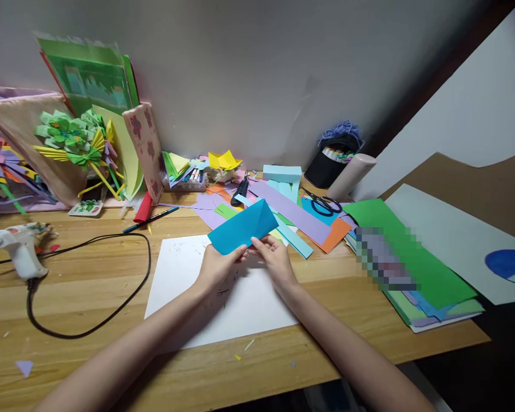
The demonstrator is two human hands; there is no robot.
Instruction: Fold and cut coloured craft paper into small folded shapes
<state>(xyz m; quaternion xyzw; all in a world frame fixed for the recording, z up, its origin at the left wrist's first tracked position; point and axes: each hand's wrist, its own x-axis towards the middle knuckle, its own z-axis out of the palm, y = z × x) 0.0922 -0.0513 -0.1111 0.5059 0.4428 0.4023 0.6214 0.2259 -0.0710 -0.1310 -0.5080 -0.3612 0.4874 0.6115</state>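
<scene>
A blue sheet of folded paper (242, 228) is held up in both hands, tilted above a white sheet (184, 309) on the table. My left hand (223, 263) grips its lower left edge, thumb on the front and fingers behind. At the lower right edge, my right hand (274, 257) pinches the same paper between thumb and fingers. A diagonal crease shows near the paper's right end. The fingers behind the paper are mostly hidden. Dark specks and small marks lie on the white sheet underneath.
A white glue gun (19, 246) with a looping black cord stands at left. Black-handled scissors (324, 203) lie on coloured paper strips behind the hands. A green paper stack (420, 257) is at right. Paper flowers (64, 131) stand by a box at back left.
</scene>
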